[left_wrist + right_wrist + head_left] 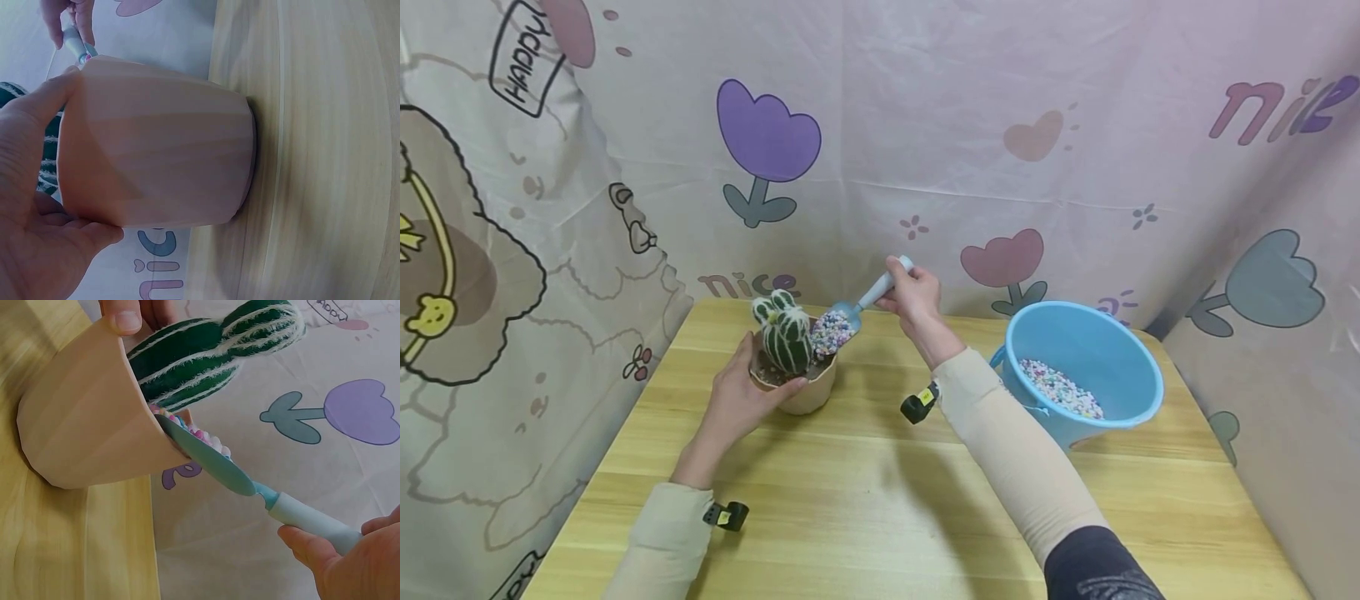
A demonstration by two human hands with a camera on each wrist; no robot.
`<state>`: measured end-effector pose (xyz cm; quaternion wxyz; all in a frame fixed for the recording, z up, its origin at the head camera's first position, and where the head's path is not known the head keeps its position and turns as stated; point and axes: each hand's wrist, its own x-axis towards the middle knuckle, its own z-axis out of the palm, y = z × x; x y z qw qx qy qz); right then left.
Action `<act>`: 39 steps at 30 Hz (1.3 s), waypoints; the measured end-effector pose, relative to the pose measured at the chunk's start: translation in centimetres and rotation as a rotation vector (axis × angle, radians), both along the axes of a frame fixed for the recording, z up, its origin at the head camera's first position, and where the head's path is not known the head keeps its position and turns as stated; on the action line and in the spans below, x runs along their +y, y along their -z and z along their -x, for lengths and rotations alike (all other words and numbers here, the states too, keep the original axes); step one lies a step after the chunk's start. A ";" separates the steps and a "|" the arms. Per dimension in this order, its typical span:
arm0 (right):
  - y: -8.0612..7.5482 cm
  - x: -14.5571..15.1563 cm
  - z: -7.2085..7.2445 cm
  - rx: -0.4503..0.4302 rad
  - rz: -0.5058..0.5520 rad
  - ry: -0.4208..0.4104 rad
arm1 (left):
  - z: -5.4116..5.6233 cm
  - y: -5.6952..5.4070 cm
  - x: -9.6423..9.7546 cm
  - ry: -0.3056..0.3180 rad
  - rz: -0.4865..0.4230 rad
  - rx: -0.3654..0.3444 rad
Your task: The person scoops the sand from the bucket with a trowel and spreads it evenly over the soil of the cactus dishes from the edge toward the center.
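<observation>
A green cactus point(786, 340) with white fuzzy stripes stands in a peach flowerpot point(811, 397) on the table. My left hand point(741, 392) grips the pot at its rim, the thumb on the near side; the left wrist view shows the pot's smooth faceted wall point(156, 144). In my right hand point(917, 300) is the handle of a light blue trowel point(880, 290), tilted down toward the pot. Small multicoloured beads point(832, 333) fill its scoop. In the right wrist view the scoop's tip point(172, 428) is over the pot's rim, beside the cactus.
To the right stands a blue bucket point(1138, 396) with more coloured beads point(1060, 389) inside. The wooden table point(865, 500) ends at a printed cloth backdrop point(887, 125) behind and on both sides.
</observation>
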<state>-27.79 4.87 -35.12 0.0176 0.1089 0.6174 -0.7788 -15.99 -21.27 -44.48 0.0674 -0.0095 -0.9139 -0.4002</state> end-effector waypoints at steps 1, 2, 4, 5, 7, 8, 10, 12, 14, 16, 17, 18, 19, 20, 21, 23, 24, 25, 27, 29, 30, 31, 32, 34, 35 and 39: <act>0.0 0.0 0.0 0.000 0.000 -0.001 | 0.0 0.0 0.0 -0.001 -0.001 -0.002; 0.0 0.0 0.0 0.000 0.002 0.000 | 0.0 0.0 0.0 -0.001 0.000 -0.004; 0.1 0.0 0.1 -0.001 0.008 0.002 | 0.0 0.0 0.0 -0.003 0.001 -0.010; 0.2 0.1 0.1 -0.001 0.011 0.004 | 0.1 0.0 0.0 -0.004 0.002 -0.012; 0.2 0.2 0.1 -0.005 0.015 0.010 | 0.1 0.1 0.0 -0.007 0.001 -0.015; 0.3 0.2 0.1 -0.006 0.017 0.013 | 0.1 0.2 0.1 -0.008 0.001 -0.014; 0.4 0.3 0.2 -0.010 0.021 0.019 | 0.0 0.3 0.2 -0.011 0.000 -0.006; 0.3 0.3 0.2 -0.011 0.021 0.022 | 0.0 0.4 0.3 -0.014 -0.004 0.009; 0.3 0.4 0.2 -0.012 0.019 0.025 | 0.0 0.4 0.5 -0.019 -0.007 0.033; 0.2 0.4 0.2 -0.009 0.016 0.028 | -0.1 0.5 0.8 -0.027 -0.006 0.057; 0.2 0.4 0.2 -0.008 0.014 0.029 | -0.2 0.5 0.9 -0.032 -0.006 0.066; 0.2 0.5 0.2 -0.007 0.013 0.031 | -0.3 0.5 1.0 -0.035 -0.008 0.075; 0.2 0.5 0.3 -0.007 0.012 0.032 | -0.3 0.5 1.2 -0.039 -0.009 0.082; 0.1 0.5 0.3 -0.007 0.012 0.033 | -0.4 0.6 1.3 -0.043 -0.009 0.087; 0.1 0.5 0.3 -0.007 0.013 0.034 | -0.5 0.6 1.3 -0.044 -0.009 0.089; 0.1 0.5 0.3 -0.010 0.013 0.037 | -0.5 0.6 1.4 -0.042 -0.012 0.093; 0.1 0.5 0.3 -0.011 0.012 0.037 | -0.5 0.5 1.4 -0.036 -0.014 0.095; 0.1 0.5 0.3 -0.012 0.012 0.037 | -0.4 0.6 1.3 -0.027 -0.010 0.097; 0.0 0.5 0.3 -0.009 0.009 0.038 | -0.2 0.5 0.9 -0.003 -0.007 0.102; 0.0 0.5 0.3 -0.005 0.008 0.037 | 0.1 0.5 0.4 0.028 0.003 0.101; 0.0 0.5 0.3 -0.003 0.009 0.036 | 0.3 0.5 0.2 0.045 0.007 0.094; 0.0 0.5 0.3 0.000 0.012 0.035 | 0.4 0.4 -0.1 0.060 0.013 0.079; 0.0 0.5 0.3 0.002 0.016 0.035 | 0.6 0.3 -0.3 0.072 0.020 0.059; 0.1 0.5 0.3 0.003 0.019 0.034 | 0.8 0.3 -0.8 0.090 0.044 0.023; 0.1 0.5 0.3 0.002 0.019 0.032 | 0.9 0.2 -0.9 0.095 0.053 0.004; 0.1 0.6 0.3 0.000 0.004 0.024 | 1.0 0.1 -1.3 0.098 0.085 -0.027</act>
